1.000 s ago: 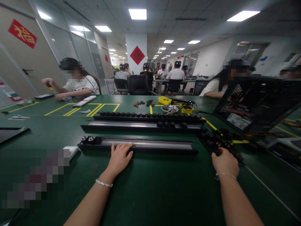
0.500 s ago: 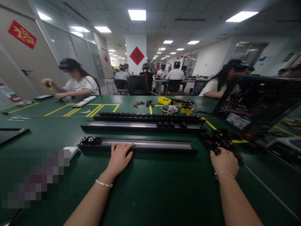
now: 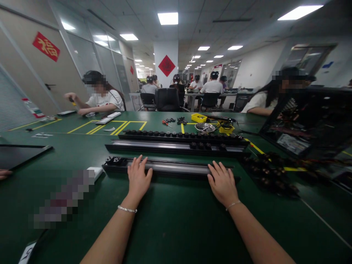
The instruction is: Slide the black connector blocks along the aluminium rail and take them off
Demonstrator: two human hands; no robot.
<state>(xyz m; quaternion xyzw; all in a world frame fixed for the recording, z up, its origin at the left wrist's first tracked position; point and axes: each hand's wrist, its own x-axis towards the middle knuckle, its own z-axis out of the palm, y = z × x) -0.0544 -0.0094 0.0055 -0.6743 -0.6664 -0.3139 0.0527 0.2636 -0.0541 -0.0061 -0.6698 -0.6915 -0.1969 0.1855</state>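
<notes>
Near the table's (image 3: 176,227) front edge: both hands flat on the closest rail.

Left hand (image 3: 139,179) and right hand (image 3: 222,183) lie palm-down on the long black rail (image 3: 178,168), fingers outstretched, gripping nothing. They are set well apart, likely to steady its length evenly. Two more rails (image 3: 176,146) lie parallel behind. A heap of black knobs (image 3: 268,172) sits toward the right edge, probably for easy reach.

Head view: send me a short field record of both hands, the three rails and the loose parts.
left hand: flat, fingers spread, on near rail, toward its left end
right hand: flat, fingers spread, on near rail, toward its right end
near rail: black, silver channel, small black parts at left end
middle rail: a few such parts right of centre
far rail: row of them along its length
loose pile: on table, right of rails
</notes>
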